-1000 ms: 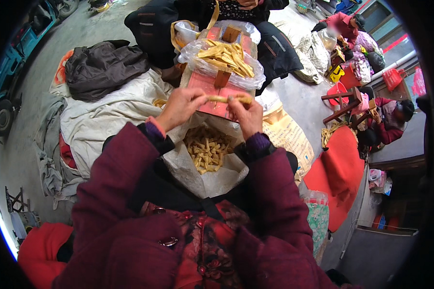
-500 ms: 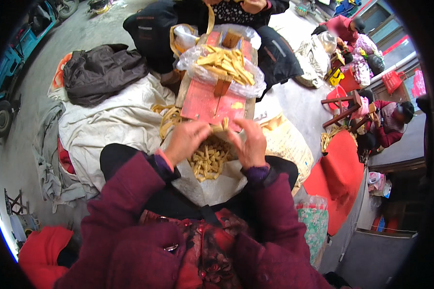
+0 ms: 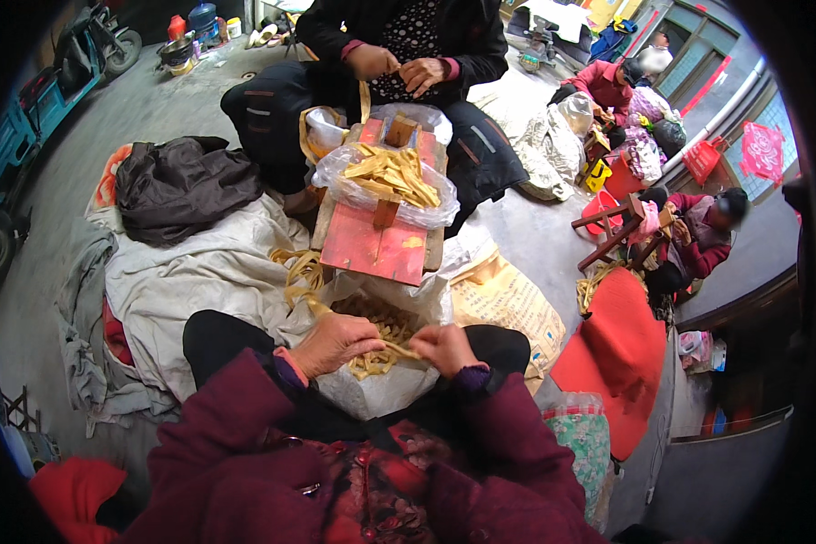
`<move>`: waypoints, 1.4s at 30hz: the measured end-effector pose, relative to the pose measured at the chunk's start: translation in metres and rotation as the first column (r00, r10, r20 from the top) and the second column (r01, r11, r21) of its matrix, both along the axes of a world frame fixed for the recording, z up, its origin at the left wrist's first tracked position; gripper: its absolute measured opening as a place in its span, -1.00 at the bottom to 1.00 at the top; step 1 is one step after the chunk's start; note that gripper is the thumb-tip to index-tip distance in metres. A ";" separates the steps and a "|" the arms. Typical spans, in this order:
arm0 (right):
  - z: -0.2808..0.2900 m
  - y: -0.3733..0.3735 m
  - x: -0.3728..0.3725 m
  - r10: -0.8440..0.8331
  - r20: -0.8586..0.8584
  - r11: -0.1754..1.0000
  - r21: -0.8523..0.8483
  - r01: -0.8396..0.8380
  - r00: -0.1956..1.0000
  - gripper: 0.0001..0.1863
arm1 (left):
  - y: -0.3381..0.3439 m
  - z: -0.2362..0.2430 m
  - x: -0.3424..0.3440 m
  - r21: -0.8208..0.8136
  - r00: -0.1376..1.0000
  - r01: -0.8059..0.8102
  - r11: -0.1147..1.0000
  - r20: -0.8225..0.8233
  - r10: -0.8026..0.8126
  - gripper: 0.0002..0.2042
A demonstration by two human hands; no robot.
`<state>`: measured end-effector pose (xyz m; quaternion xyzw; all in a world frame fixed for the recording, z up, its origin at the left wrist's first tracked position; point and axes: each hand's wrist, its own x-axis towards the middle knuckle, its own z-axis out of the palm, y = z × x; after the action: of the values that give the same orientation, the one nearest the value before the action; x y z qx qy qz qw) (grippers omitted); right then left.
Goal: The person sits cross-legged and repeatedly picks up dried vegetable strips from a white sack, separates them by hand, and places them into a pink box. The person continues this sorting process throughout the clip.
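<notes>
Over my lap, a pale yellow flat strip [image 3: 397, 348] runs between my hands. My left hand [image 3: 334, 344] is closed on one part of it, fingers pointing right. The fingers of my right hand [image 3: 446, 349] pinch its other end. Below them, an opened white sack [image 3: 372, 397] between my knees holds many short, knotted-looking yellow pieces [image 3: 372, 365]. A bundle of long yellow strips [image 3: 299, 274] lies left of the sack, one of them trailing toward my left hand.
Ahead stands a narrow bench with a red board [image 3: 372, 245], bearing a clear plastic bag [image 3: 433, 214] of cut strips [image 3: 394, 174]. Across it sits a person [image 3: 417, 54] working a strip. White cloth [image 3: 199, 281] lies left, a printed sack [image 3: 508, 304] right. Other people sit farther right.
Both hands have come back from the red board's near edge to over the sack. The strip is now stretched between them. The whole view has tilted up, showing more of the person opposite.
</notes>
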<state>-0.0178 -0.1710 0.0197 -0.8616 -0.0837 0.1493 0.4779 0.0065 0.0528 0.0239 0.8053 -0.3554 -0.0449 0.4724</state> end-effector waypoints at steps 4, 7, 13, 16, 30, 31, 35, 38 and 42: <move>0.034 0.007 -0.018 0.513 -0.420 0.796 0.558 -0.232 0.749 -0.72 | -0.002 0.008 0.006 -0.055 0.980 0.114 0.992 -0.156 -0.122 -0.78; 0.054 0.012 -0.016 0.513 -0.300 0.629 0.769 -0.115 0.804 -0.59 | -0.009 0.006 0.000 -0.389 0.678 -0.132 0.912 -0.706 -0.203 -0.75; 0.043 0.030 -0.005 0.198 -0.200 0.827 0.559 -0.054 0.959 -0.66 | -0.020 -0.004 -0.015 -0.427 0.354 -0.091 0.900 -0.858 -0.371 -0.76; 0.029 0.028 -0.006 0.222 -0.006 0.973 0.060 -0.221 0.975 -0.72 | -0.027 -0.011 -0.022 -0.521 0.182 -0.085 0.849 -0.846 -0.501 -0.80; -0.017 0.036 -0.002 -0.081 0.210 0.973 -0.196 0.123 0.974 -0.77 | -0.039 -0.061 -0.029 -0.389 0.683 -0.554 0.736 -0.718 0.134 -0.81; -0.021 0.034 -0.001 -0.072 0.165 0.973 -0.206 0.106 0.984 -0.77 | -0.038 -0.061 -0.029 -0.394 0.696 -0.532 0.750 -0.707 0.122 -0.81; -0.034 0.030 0.003 -0.045 0.181 0.989 -0.132 0.070 0.982 -0.81 | -0.033 -0.059 -0.031 -0.330 0.685 -0.418 0.846 -0.727 0.055 -0.77; -0.039 0.038 -0.001 -0.065 0.392 0.986 -0.117 0.119 0.918 -0.87 | -0.034 -0.061 -0.030 -0.162 0.832 -0.343 0.925 -0.509 0.219 -0.75; -0.033 0.049 -0.009 -0.077 0.581 0.974 -0.129 0.185 0.810 -0.93 | -0.038 -0.067 -0.028 -0.112 0.898 -0.382 0.917 -0.280 0.339 -0.73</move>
<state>-0.0269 -0.1225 -0.0129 -0.9097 -0.1496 -0.1428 0.3601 -0.0213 0.0145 -0.0433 0.8030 -0.1384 -0.0300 0.5789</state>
